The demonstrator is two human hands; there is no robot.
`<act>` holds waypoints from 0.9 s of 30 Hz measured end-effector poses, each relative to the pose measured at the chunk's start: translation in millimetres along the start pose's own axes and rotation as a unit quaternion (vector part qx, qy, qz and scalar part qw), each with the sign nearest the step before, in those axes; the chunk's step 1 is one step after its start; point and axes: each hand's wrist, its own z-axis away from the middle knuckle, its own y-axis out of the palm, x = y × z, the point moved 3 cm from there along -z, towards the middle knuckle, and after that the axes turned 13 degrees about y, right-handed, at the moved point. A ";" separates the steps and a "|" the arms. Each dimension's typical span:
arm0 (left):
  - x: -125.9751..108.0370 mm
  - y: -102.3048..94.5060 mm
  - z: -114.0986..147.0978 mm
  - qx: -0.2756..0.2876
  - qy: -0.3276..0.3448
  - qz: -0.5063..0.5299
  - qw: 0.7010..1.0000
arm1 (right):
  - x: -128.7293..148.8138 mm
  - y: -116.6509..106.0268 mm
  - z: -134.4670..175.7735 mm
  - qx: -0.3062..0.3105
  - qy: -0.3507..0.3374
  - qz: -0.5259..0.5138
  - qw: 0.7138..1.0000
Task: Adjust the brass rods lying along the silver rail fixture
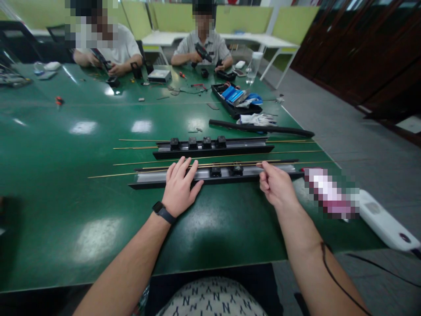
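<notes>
The left hand [180,188] lay open, fingers spread across a long black silver-lined channel rail [149,177]; the right hand [278,182] pinched a thin brass-coloured rod [112,175] running along it. Beneath was a glossy green table [49,145], beyond it lime-green partitions [243,19].

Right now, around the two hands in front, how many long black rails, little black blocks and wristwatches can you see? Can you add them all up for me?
Long black rails: 2
Little black blocks: 6 (4 in the far rail, 2 in the near rail)
Wristwatch: 1
Total in view: 9
</notes>
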 end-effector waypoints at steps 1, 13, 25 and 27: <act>0.0 0.1 0.0 0.001 0.001 -0.001 1.000 | 0.2 -0.6 -0.6 -0.002 -0.001 -0.003 1.000; -0.6 0.3 0.0 0.000 0.001 0.000 1.000 | -2.6 3.7 0.5 0.026 0.007 0.021 0.999; -0.3 0.1 -0.2 0.006 -0.002 -0.003 1.000 | -2.3 1.6 -0.9 0.018 -0.002 0.002 1.000; -0.5 -0.1 -0.1 0.007 -0.003 0.000 1.000 | -3.6 3.5 0.3 0.037 0.006 0.017 0.999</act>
